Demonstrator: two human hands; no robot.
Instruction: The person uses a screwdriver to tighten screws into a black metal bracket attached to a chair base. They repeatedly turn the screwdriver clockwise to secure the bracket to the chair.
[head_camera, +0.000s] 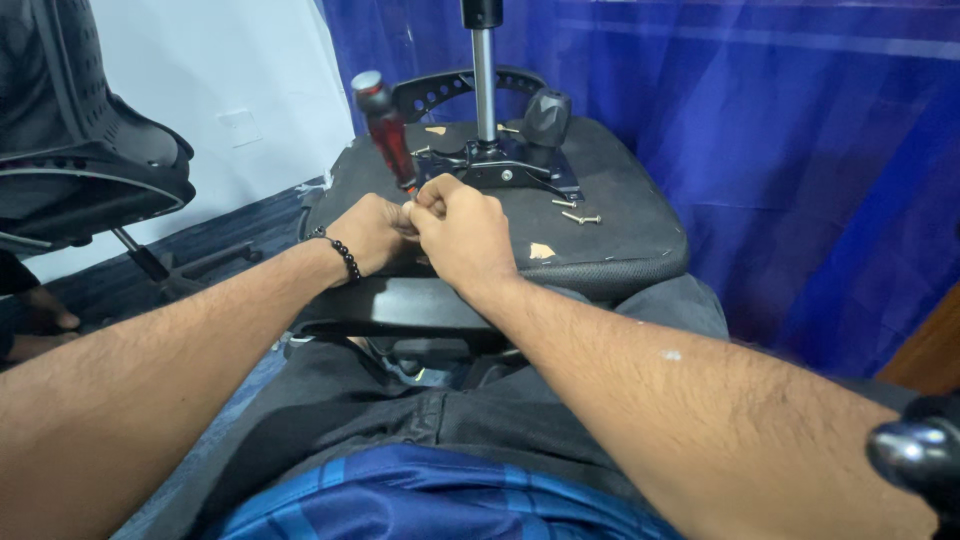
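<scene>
**Both fists meet at the upturned chair seat**

The left hand (372, 232), with a black bead bracelet, and the right hand (462, 232) are curled, knuckles touching, pinching something too small to tell. They rest on the overturned black fabric office-chair seat (630, 215), near the red-handled screwdriver (386, 125) and loose silver screws (580, 217).

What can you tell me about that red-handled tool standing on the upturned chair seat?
The screwdriver has a translucent red handle with a grey cap at its top. It stands nearly upright, tilted slightly left, on the underside of the seat, beside the black metal mechanism. Its lower end disappears behind the left hand; whether that hand touches it is unclear.
</scene>
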